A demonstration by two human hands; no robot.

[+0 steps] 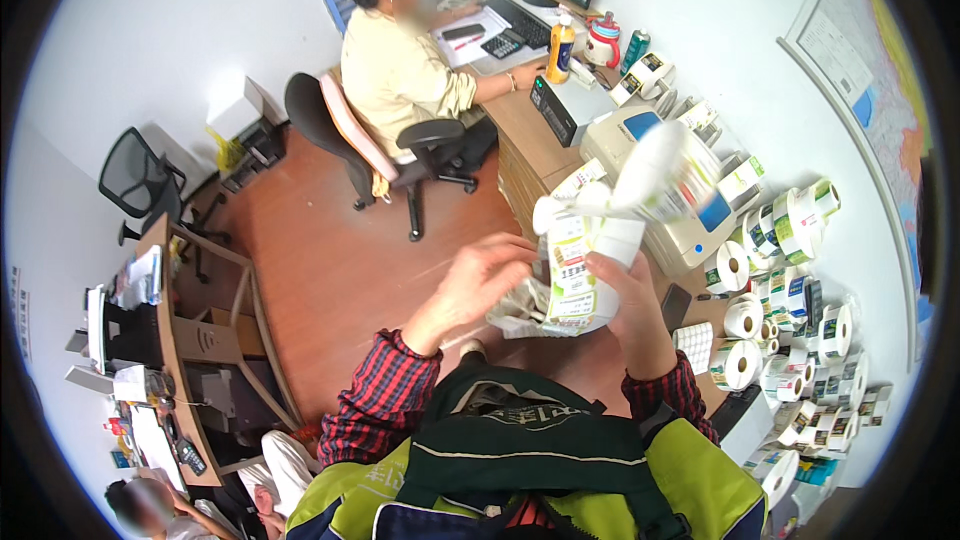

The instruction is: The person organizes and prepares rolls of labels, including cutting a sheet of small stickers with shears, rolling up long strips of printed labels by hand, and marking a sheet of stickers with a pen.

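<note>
A bundle of printed paper labels (574, 270), with white and green print, is held in my right hand (634, 300), the thumb lying over its front. A blurred loop of label strip (649, 161) rises from it towards the label printers. Just left of the bundle is my left hand (480, 281), its fingers bent and spread near a crumpled translucent plastic wrapping (519, 307) that hangs at the bundle's lower left. Whether the left fingertips touch the wrapping is unclear. Two label printers (679, 229) stand on the desk behind the bundle, partly hidden by it.
Several label rolls (735, 364) crowd the right side near a dark phone (676, 306). A co-worker (405, 82) sits at the desk ahead, on an office chair (337, 135). Another person (157, 506) sits at lower left beside a wooden desk (176, 360).
</note>
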